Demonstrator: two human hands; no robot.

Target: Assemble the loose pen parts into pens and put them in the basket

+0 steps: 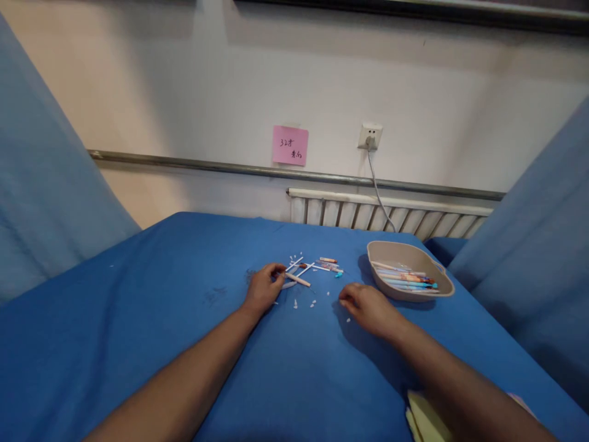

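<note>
My left hand (264, 287) rests on the blue table cover (138, 319) with its fingers closed round a thin pinkish pen barrel (297, 280). Beside it lie loose pen parts (322, 265): white tubes, a few pens and small white caps (304, 302). My right hand (368, 307) lies to the right of the scatter, fingers curled, pinching something too small to make out. A beige tray (411, 252) holding several pens stands just right of that hand.
A radiator (381, 212) and a rail run along the wall behind the table. A pink note (289, 145) and a socket with a cable (370, 136) are on the wall. Blue fabric hangs at both sides. Yellow paper (426, 417) shows at bottom right.
</note>
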